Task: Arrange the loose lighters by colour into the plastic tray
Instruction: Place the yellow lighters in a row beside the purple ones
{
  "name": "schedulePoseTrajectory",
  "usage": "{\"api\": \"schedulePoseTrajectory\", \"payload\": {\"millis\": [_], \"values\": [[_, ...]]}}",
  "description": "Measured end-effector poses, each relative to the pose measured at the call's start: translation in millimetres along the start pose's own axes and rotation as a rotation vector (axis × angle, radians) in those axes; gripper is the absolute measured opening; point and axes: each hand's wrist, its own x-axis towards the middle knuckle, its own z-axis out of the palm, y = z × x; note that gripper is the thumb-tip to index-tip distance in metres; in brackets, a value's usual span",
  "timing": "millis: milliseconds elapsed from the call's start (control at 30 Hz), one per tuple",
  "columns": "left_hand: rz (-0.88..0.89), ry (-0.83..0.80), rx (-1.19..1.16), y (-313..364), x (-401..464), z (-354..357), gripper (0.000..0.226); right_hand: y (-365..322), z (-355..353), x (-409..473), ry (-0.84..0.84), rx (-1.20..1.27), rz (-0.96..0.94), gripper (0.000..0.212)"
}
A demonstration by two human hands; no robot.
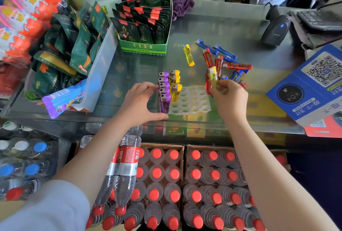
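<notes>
A clear plastic tray (194, 101) with round sockets lies on the glass counter. Several purple lighters (164, 90) stand upright in its left column, and three yellow lighters (174, 82) stand in the column beside them. My left hand (142, 101) cups the tray's left edge, touching the purple row. My right hand (229, 99) holds one yellow lighter (212, 77) upright just right of the tray. Behind it lies a loose pile of red lighters (218, 62) and blue lighters (222, 49). A single yellow lighter (188, 54) lies apart.
A green display box of tea packets (144, 27) stands behind the tray. Snack bags fill a bin (74, 45) at left. A barcode scanner (275, 28) and a blue QR-code stand (311, 86) sit at right. Water bottles (185, 184) are stacked below the counter edge.
</notes>
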Motion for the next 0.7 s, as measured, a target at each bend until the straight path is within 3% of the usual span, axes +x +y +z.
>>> {"api": "schedulePoseTrajectory", "payload": {"millis": [100,233,700], "values": [[0.000,-0.003,-0.007,0,1,-2,0.075,-14,6,-18,-0.141,0.144,-0.107,0.016],[-0.008,-0.018,-0.013,1,3,-5,0.076,-22,23,-31,-0.294,0.289,-0.099,0.020],[-0.016,0.002,-0.051,-1,3,-1,0.078,-37,29,-35,-0.322,0.043,-0.239,0.020]]}}
